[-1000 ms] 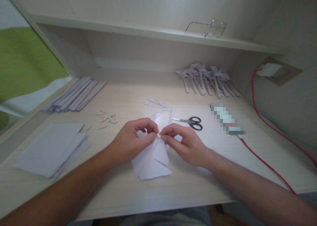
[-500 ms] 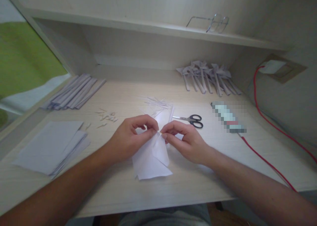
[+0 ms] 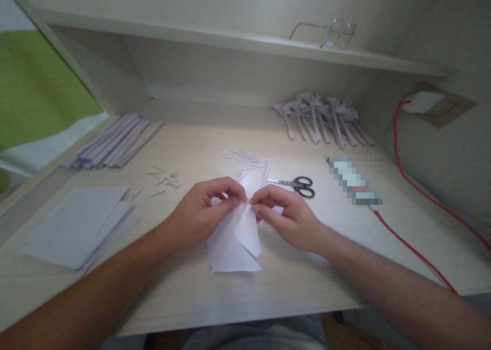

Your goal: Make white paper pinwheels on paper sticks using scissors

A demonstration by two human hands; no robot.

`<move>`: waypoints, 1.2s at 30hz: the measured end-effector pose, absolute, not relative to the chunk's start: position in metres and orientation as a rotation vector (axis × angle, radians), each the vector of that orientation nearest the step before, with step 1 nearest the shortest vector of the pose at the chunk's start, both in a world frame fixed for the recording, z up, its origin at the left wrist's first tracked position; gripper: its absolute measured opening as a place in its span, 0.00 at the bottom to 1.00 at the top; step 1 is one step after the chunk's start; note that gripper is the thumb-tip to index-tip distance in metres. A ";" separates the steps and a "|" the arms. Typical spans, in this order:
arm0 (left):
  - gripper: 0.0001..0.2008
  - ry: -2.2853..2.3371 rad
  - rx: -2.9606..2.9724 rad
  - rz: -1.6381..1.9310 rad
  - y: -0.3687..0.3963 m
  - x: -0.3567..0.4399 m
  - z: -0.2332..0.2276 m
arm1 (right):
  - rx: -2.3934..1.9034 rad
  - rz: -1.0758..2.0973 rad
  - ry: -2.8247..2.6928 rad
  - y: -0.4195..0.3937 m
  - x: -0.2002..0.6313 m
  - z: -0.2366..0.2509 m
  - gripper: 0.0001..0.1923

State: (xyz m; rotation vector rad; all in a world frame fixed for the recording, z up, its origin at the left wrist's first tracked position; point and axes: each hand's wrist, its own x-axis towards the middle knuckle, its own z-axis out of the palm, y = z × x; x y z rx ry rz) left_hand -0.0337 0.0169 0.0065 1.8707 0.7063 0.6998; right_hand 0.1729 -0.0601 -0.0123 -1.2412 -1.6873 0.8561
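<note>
Near the middle of the frame, both hands meet over a folded white paper piece (image 3: 236, 240) lying on the desk (image 3: 291, 283). Judging from the pinch, the step in hand is gathering the paper's flaps to 1 point at its top; a small pale sliver, perhaps a stick tip, seems to sit at that point, though it is too small to be sure. The next move seems to call for steady fingertip pressure so the gathered flaps do not spring apart, and for keeping the lower part of the paper flat on the desk.

The left hand (image 3: 199, 214) is curled, thumb and forefinger closed on the paper's top from the left. The right hand (image 3: 286, 214) mirrors it, thumb and forefinger pinched on the same spot from the right, the other fingers loosely bent. The 2 pinches almost touch.

Just beyond the hands lie thin paper slivers (image 3: 241, 160), and right of them black-handled scissors (image 3: 297, 184). A stack of white sheets (image 3: 76, 227) sits at lower left, folded strips (image 3: 115, 145) at upper left, and finished folded pieces (image 3: 324, 119) at upper right. Small pale bits (image 3: 164, 180) lie scattered left of centre.
</note>
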 end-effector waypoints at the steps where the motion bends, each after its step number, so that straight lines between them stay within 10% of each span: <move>1: 0.06 0.715 1.869 0.700 0.016 -0.033 0.007 | -1.245 0.854 -1.688 -0.060 0.173 -0.012 0.05; 36: 0.05 0.635 2.211 0.853 0.014 -0.032 0.006 | -1.218 0.715 -1.828 -0.062 0.174 -0.013 0.05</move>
